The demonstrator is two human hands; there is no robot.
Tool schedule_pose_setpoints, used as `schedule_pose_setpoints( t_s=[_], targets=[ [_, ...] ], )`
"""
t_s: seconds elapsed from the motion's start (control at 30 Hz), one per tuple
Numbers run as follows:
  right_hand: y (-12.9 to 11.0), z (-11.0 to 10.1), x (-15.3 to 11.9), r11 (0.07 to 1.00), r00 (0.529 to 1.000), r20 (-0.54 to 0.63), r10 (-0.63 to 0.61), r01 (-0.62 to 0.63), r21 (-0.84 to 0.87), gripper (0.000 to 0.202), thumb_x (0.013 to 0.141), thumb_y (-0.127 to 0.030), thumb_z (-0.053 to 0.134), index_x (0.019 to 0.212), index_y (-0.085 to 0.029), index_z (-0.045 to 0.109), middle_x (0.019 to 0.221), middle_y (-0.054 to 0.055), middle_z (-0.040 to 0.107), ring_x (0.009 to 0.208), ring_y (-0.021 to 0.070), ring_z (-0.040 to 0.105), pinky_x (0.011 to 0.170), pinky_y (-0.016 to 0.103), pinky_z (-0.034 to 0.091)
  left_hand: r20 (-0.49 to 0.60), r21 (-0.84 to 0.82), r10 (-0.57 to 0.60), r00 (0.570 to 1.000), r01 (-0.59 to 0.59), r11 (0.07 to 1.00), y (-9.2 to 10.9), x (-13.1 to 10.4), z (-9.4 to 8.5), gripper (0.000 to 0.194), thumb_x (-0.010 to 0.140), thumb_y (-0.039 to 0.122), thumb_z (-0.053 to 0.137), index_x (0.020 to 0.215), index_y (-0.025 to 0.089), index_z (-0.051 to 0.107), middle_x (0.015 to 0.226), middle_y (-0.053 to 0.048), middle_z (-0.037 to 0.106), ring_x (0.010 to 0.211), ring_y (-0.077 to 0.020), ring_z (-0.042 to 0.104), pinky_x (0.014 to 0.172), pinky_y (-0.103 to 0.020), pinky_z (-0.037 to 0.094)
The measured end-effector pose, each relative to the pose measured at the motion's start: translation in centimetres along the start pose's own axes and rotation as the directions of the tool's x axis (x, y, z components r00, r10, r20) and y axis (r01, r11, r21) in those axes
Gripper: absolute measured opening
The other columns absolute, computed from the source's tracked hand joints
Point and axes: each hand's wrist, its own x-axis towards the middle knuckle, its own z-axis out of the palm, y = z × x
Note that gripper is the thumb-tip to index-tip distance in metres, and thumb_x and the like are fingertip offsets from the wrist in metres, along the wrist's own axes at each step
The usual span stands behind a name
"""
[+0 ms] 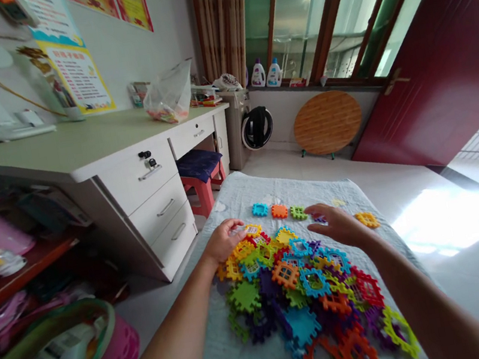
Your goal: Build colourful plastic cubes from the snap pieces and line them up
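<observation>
A pile of toothed plastic pieces (286,275) in many colours lies on the table (245,186), which is covered with a pale blue cloth. Just beyond the pile, a blue piece (259,209), an orange piece (279,211) and a green piece (298,212) sit in a row, set apart from each other.

The left hand (226,239) is at the pile's far left edge, fingers bent and only narrowly apart from the thumb, right by a yellow piece (253,230); I cannot tell whether it grips it. The right hand (337,221) is beyond the pile's far right part, thumb and fingers apart, with a purple piece (320,219) partly hidden at them; whether that is held cannot be told. A yellow-orange piece (366,220) lies alone to the right of the pile's far end.

Left of the pile stand a pink basket (112,351) and a white desk (149,184). Well beyond the pile are a stool (200,167), a washing machine (236,131) and a round wooden board (327,123).
</observation>
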Motion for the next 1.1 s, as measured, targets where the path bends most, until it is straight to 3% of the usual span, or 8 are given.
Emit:
schedule_pose_setpoints(
  t_s=[0.2,0.33,0.43,0.63,0.7,0.9,1.0,1.1],
  targets=[
    [5.2,-0.3,-6.6,0.915,0.953,-0.025,0.301,-0.281,0.290,0.038,0.073,-0.044,0.063,0.100,-0.018,0.063,0.096,0.009,0.068,0.082,0.0211,0.064,0.070,0.034,0.052,0.146,0.185,0.042,0.988,-0.069,0.980,1.0,0.2,-0.2,0.039,0.071,0.028,0.061,0.109,0.018,0.060,0.119,-0.008,0.061,0.111,-0.0236,0.056,0.095,-0.032,0.044],
    [6.0,0.6,-8.3,0.766,0.910,0.085,0.406,-0.389,0.512,0.048,0.072,-0.051,0.064,0.106,-0.017,0.060,0.096,0.009,0.069,0.081,0.0204,0.064,0.064,0.031,0.051,0.267,0.290,-0.043,0.963,-0.037,0.956,1.9,0.8,-0.1,0.048,0.068,0.021,0.058,0.115,0.015,0.058,0.118,-0.007,0.062,0.106,-0.0228,0.059,0.096,-0.030,0.043],
    [5.9,1.0,-8.6,0.713,0.887,0.083,0.453,-0.417,0.564,0.053,0.069,-0.054,0.066,0.106,-0.017,0.059,0.096,0.009,0.069,0.080,0.0197,0.064,0.062,0.028,0.049,0.337,0.340,-0.020,0.941,-0.102,0.935,3.0,2.0,-0.1,0.053,0.066,0.014,0.054,0.119,0.015,0.055,0.124,-0.007,0.059,0.112,-0.0222,0.056,0.099,-0.028,0.040],
    [6.5,1.6,-9.1,0.697,0.879,0.012,0.476,-0.386,0.604,0.053,0.065,-0.055,0.069,0.102,-0.018,0.062,0.095,0.009,0.070,0.079,0.0198,0.064,0.066,0.031,0.052,0.592,0.461,-0.123,0.796,-0.209,0.862,3.9,5.1,0.1,0.065,0.059,0.009,0.056,0.124,0.015,0.051,0.127,-0.008,0.056,0.112,-0.0237,0.054,0.094,-0.027,0.042],
    [6.8,1.8,-9.2,0.695,0.881,0.003,0.474,-0.375,0.614,0.052,0.064,-0.055,0.070,0.101,-0.018,0.063,0.095,0.008,0.070,0.079,0.0203,0.065,0.068,0.031,0.053,0.610,0.505,-0.144,0.779,-0.242,0.829,3.7,5.7,0.3,0.062,0.058,0.012,0.058,0.120,0.015,0.054,0.124,-0.007,0.057,0.108,-0.0240,0.055,0.091,-0.027,0.043],
    [7.6,2.2,-9.2,0.736,0.902,-0.008,0.432,-0.347,0.581,0.046,0.069,-0.051,0.067,0.103,-0.019,0.062,0.096,0.008,0.070,0.086,0.0224,0.065,0.075,0.034,0.054,0.479,0.491,-0.027,0.877,-0.242,0.837,3.0,5.8,-0.1,0.051,0.056,0.021,0.065,0.106,0.015,0.061,0.107,-0.007,0.062,0.097,-0.0253,0.058,0.085,-0.029,0.045],
    [7.9,2.3,-9.3,0.751,0.908,-0.009,0.419,-0.341,0.565,0.044,0.071,-0.050,0.066,0.104,-0.020,0.062,0.098,0.009,0.070,0.088,0.0238,0.066,0.077,0.035,0.054,0.417,0.414,0.057,0.907,-0.246,0.877,2.6,5.2,-1.9,0.055,0.055,0.019,0.065,0.109,0.014,0.060,0.109,-0.008,0.060,0.099,-0.0249,0.058,0.087,-0.029,0.044],
    [8.3,2.4,-9.3,0.746,0.905,-0.001,0.424,-0.349,0.567,0.044,0.072,-0.049,0.065,0.105,-0.020,0.061,0.099,0.009,0.070,0.090,0.0241,0.065,0.079,0.035,0.054,0.441,0.394,0.059,0.896,-0.252,0.884,2.5,4.2,-4.3,0.061,0.053,0.013,0.063,0.113,0.016,0.058,0.108,-0.007,0.059,0.100,-0.0241,0.057,0.087,-0.028,0.043]
  ],
)
